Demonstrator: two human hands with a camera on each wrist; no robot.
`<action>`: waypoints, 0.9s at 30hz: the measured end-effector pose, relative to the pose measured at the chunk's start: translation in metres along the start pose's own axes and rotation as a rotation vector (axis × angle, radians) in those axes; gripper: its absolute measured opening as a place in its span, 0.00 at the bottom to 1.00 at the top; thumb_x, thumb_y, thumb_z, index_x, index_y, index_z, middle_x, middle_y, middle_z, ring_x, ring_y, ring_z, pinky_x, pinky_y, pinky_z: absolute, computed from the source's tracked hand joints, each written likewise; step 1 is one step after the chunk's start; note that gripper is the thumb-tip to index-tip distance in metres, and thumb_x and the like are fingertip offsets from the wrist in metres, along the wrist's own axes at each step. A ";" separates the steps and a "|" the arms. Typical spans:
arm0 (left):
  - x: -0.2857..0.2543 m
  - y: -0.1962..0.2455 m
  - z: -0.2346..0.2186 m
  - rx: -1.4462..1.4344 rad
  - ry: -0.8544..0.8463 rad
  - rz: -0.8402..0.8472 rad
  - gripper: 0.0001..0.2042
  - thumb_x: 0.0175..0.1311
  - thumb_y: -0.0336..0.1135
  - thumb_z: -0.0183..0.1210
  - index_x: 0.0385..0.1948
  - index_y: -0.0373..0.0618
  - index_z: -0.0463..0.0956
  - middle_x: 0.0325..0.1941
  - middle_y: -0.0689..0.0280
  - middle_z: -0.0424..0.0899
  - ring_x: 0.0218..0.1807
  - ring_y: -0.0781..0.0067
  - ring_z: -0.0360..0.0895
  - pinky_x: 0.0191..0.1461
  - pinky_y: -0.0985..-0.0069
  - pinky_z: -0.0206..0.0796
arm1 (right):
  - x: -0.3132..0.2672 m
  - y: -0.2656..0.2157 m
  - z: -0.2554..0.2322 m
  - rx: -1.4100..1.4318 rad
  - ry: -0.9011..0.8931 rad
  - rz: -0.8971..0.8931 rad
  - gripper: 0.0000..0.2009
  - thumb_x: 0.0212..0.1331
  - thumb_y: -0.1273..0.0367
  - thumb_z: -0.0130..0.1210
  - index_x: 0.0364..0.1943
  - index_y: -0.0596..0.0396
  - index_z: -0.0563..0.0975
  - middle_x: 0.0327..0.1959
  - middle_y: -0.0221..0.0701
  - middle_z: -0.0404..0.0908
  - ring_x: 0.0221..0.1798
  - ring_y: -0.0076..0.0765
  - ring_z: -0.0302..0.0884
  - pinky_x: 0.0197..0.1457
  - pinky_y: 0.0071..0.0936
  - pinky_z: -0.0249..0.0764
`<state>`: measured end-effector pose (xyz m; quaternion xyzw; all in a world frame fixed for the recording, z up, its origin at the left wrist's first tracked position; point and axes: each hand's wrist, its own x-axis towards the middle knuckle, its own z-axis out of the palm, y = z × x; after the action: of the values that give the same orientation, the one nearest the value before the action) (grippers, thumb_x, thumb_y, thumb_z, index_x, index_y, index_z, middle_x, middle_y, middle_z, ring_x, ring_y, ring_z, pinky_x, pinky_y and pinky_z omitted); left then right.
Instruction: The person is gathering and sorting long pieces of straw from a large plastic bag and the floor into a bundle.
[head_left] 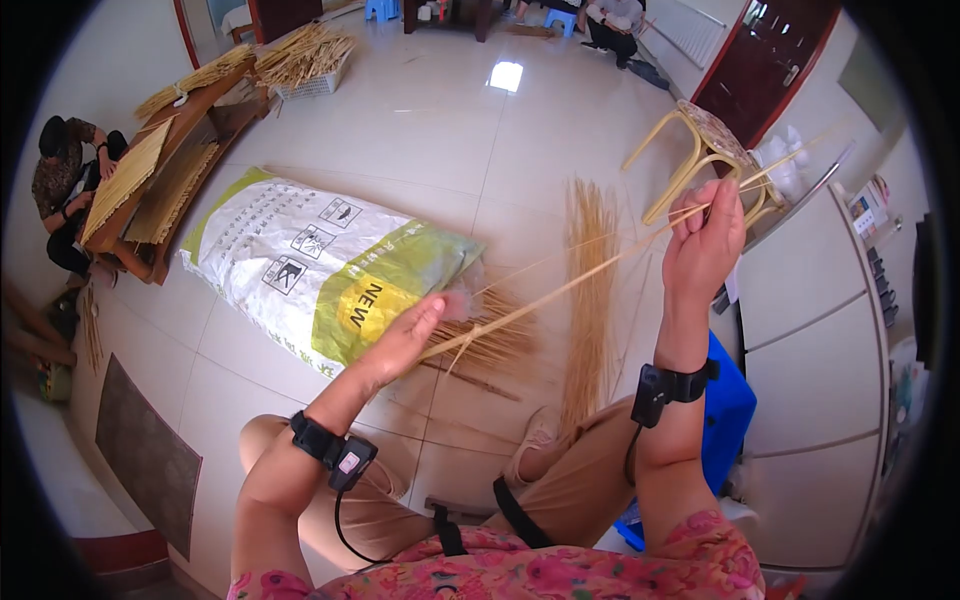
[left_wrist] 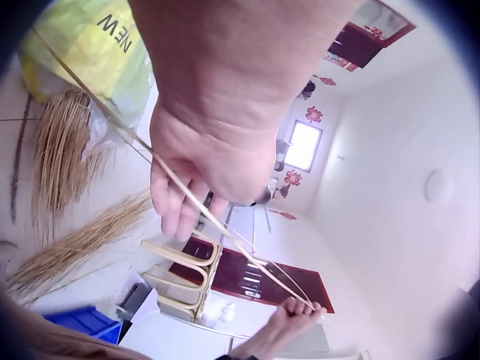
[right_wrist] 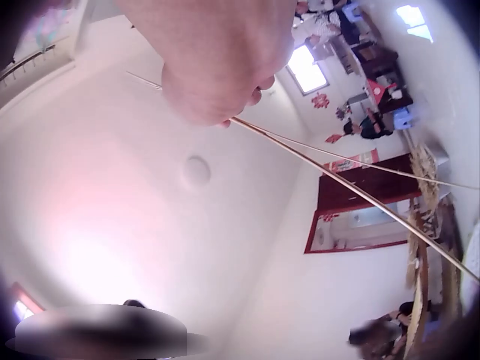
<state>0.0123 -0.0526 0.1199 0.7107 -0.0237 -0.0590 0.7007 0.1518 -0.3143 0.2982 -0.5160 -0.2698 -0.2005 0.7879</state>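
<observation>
My right hand (head_left: pixel 705 240), raised at the right, grips a thin straw stalk (head_left: pixel 560 287) near one end with curled fingers. Thin strands split off from it, and their tips stick out past the fist. The stalk slants down to my left hand (head_left: pixel 412 328), which is held lower, in front of the sack. In the left wrist view the left fingers (left_wrist: pixel 180 214) are extended and the stalk crosses the open palm. Below that hand a bundle of straw (head_left: pixel 500 335) pokes out of a white and green sack (head_left: pixel 300 250) printed NEW.
A long straw bundle (head_left: pixel 592 290) lies on the tiled floor, right of the sack. Beyond it stands a stool (head_left: pixel 690 150); a blue container (head_left: pixel 728 400) is beside my right leg. At the left, another person sits by a wooden bench (head_left: pixel 190 95) bearing woven straw.
</observation>
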 end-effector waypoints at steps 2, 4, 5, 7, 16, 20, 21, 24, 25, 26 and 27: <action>-0.007 0.006 0.002 -0.167 -0.132 -0.088 0.20 0.72 0.47 0.34 0.52 0.43 0.65 0.38 0.66 0.76 0.39 0.75 0.72 0.43 0.80 0.64 | 0.007 0.031 -0.005 -0.110 0.060 0.083 0.16 0.67 0.61 0.42 0.23 0.53 0.69 0.15 0.22 0.61 0.17 0.17 0.56 0.20 0.15 0.53; -0.017 0.009 0.010 -0.272 -0.190 -0.160 0.21 0.72 0.48 0.31 0.51 0.43 0.66 0.30 0.68 0.75 0.32 0.79 0.69 0.37 0.83 0.62 | 0.003 0.070 -0.018 -0.310 0.141 0.201 0.15 0.67 0.61 0.43 0.24 0.52 0.69 0.14 0.21 0.60 0.17 0.17 0.58 0.18 0.14 0.53; -0.018 0.015 0.016 -0.253 -0.147 -0.168 0.16 0.72 0.44 0.36 0.48 0.45 0.68 0.25 0.71 0.70 0.26 0.85 0.62 0.29 0.87 0.55 | -0.002 0.087 -0.027 -0.250 0.118 0.323 0.14 0.66 0.61 0.44 0.25 0.53 0.70 0.15 0.21 0.61 0.17 0.17 0.59 0.18 0.14 0.54; -0.015 -0.004 0.014 -0.247 -0.173 -0.133 0.12 0.71 0.40 0.41 0.44 0.45 0.68 0.25 0.73 0.69 0.26 0.86 0.61 0.30 0.87 0.55 | -0.012 0.110 -0.032 -0.116 0.069 0.561 0.13 0.65 0.62 0.46 0.27 0.54 0.72 0.16 0.22 0.63 0.17 0.16 0.60 0.19 0.14 0.56; 0.003 -0.022 0.017 -0.475 0.004 -0.168 0.06 0.67 0.32 0.48 0.39 0.44 0.72 0.24 0.73 0.72 0.25 0.87 0.62 0.28 0.89 0.55 | -0.095 0.120 0.028 -0.256 -0.619 0.910 0.11 0.63 0.63 0.49 0.33 0.57 0.76 0.18 0.21 0.66 0.20 0.15 0.61 0.24 0.15 0.61; 0.011 -0.018 0.028 -0.552 0.107 -0.131 0.06 0.65 0.32 0.52 0.39 0.42 0.74 0.28 0.72 0.76 0.29 0.86 0.68 0.32 0.88 0.58 | -0.102 0.118 0.040 -0.346 -0.675 0.882 0.13 0.63 0.63 0.48 0.31 0.59 0.77 0.18 0.22 0.69 0.21 0.15 0.64 0.25 0.15 0.63; 0.012 -0.016 0.027 -0.517 0.123 -0.149 0.06 0.64 0.32 0.53 0.38 0.42 0.75 0.28 0.72 0.77 0.30 0.86 0.68 0.33 0.88 0.59 | -0.100 0.117 0.042 -0.364 -0.689 0.883 0.13 0.63 0.63 0.48 0.31 0.59 0.77 0.19 0.22 0.69 0.21 0.15 0.64 0.25 0.16 0.63; 0.015 -0.012 0.026 -0.463 0.153 -0.205 0.06 0.62 0.32 0.56 0.36 0.42 0.78 0.29 0.73 0.77 0.30 0.87 0.69 0.35 0.88 0.61 | -0.096 0.119 0.044 -0.389 -0.717 0.892 0.13 0.63 0.63 0.49 0.32 0.59 0.77 0.20 0.23 0.71 0.22 0.15 0.65 0.25 0.16 0.64; 0.016 -0.012 0.024 -0.480 0.154 -0.228 0.06 0.61 0.32 0.57 0.36 0.41 0.78 0.28 0.73 0.78 0.30 0.87 0.69 0.35 0.87 0.61 | -0.097 0.122 0.043 -0.377 -0.718 0.900 0.13 0.63 0.63 0.49 0.32 0.59 0.77 0.20 0.23 0.71 0.22 0.15 0.65 0.25 0.16 0.64; 0.016 -0.011 0.022 -0.496 0.156 -0.250 0.06 0.61 0.32 0.57 0.35 0.41 0.79 0.28 0.73 0.78 0.30 0.87 0.69 0.35 0.87 0.61 | -0.098 0.125 0.043 -0.364 -0.718 0.906 0.12 0.63 0.64 0.49 0.32 0.60 0.77 0.21 0.23 0.72 0.22 0.15 0.65 0.26 0.16 0.64; 0.016 -0.013 0.021 -0.486 0.171 -0.242 0.06 0.61 0.32 0.58 0.35 0.41 0.79 0.28 0.73 0.78 0.30 0.87 0.69 0.35 0.87 0.61 | -0.100 0.127 0.043 -0.345 -0.713 0.888 0.12 0.63 0.64 0.49 0.33 0.60 0.77 0.21 0.23 0.72 0.23 0.15 0.66 0.26 0.16 0.65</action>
<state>0.0252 -0.0752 0.1059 0.5220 0.1353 -0.0861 0.8377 0.1401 -0.2217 0.1595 -0.7355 -0.2396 0.2932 0.5619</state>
